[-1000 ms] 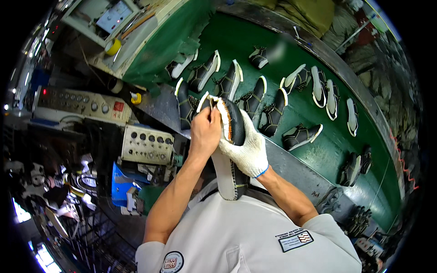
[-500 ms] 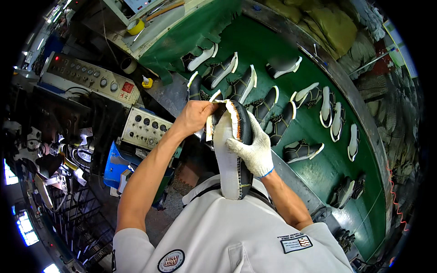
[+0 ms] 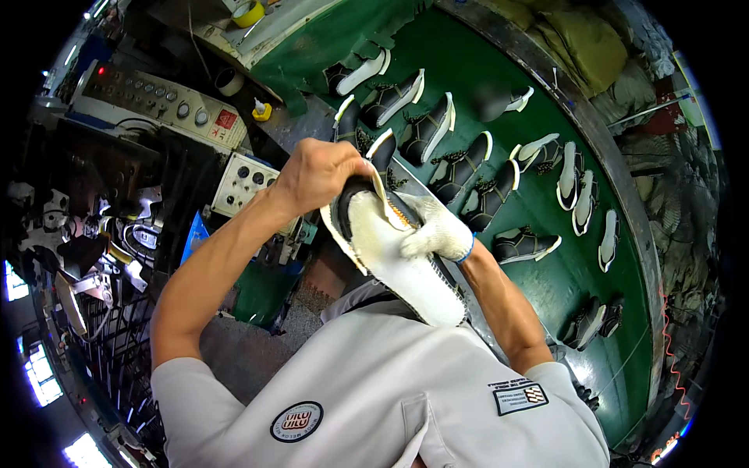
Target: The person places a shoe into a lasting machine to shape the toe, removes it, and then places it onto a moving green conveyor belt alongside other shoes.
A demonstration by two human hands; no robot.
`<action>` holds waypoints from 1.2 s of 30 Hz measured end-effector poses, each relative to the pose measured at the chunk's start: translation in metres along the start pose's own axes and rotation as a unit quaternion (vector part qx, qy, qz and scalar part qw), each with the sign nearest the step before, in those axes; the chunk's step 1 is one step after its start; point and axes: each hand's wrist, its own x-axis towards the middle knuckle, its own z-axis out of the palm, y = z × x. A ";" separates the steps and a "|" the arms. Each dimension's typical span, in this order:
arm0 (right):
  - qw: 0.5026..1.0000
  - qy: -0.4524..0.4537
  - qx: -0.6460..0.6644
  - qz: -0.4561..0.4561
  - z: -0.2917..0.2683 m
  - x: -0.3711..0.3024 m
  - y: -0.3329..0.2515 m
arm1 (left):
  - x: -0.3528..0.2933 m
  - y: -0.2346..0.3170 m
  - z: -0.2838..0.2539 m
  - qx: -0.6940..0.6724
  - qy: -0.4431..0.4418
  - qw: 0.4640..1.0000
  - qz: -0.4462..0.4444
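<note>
A black shoe upper (image 3: pixel 406 269) with a white sole side faces up before my chest, its heel end against my shirt. My bare left hand (image 3: pixel 321 175) is closed in a pinch on a white strip (image 3: pixel 378 184) at the shoe's toe edge. Part of that strip stands loose from the edge, and orange stitching shows beside it. My right hand (image 3: pixel 438 230), in a white knitted glove, grips the shoe's right side, thumb lying across the sole. The fingers under the shoe are hidden.
Several similar black shoe uppers (image 3: pixel 427 129) lie on a green-topped bench (image 3: pixel 577 273) ahead and to the right. Control panels (image 3: pixel 168 105) with knobs and dials stand at the left. A yellow tape roll (image 3: pixel 248 13) and a small yellow bottle (image 3: pixel 262 110) sit at the far left.
The shoe has tilted, its toe swinging left and its sole turning more upward. My left hand has moved up slightly, pulling the strip away from the toe edge. The right hand keeps its grip.
</note>
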 end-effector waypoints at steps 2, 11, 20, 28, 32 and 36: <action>0.999 -0.008 -0.041 0.029 0.009 0.010 -0.009 | -0.007 -0.005 0.001 -0.017 0.000 0.987 -0.157; 0.989 -0.097 0.067 0.089 0.015 0.022 0.027 | -0.022 0.025 -0.038 -0.060 -0.287 0.952 -0.085; 0.972 -0.169 0.061 0.152 0.029 0.031 0.029 | -0.054 0.019 -0.016 0.036 -0.138 0.989 0.033; 0.987 -0.137 -0.070 0.048 0.057 0.036 0.005 | -0.055 0.000 -0.011 -0.031 -0.190 0.965 -0.180; 0.990 -0.103 0.023 0.096 0.037 0.035 -0.010 | -0.039 -0.001 -0.022 -0.069 -0.143 0.953 -0.259; 0.991 -0.057 0.067 0.100 0.025 0.029 -0.004 | -0.044 0.002 -0.023 -0.054 -0.096 0.954 -0.280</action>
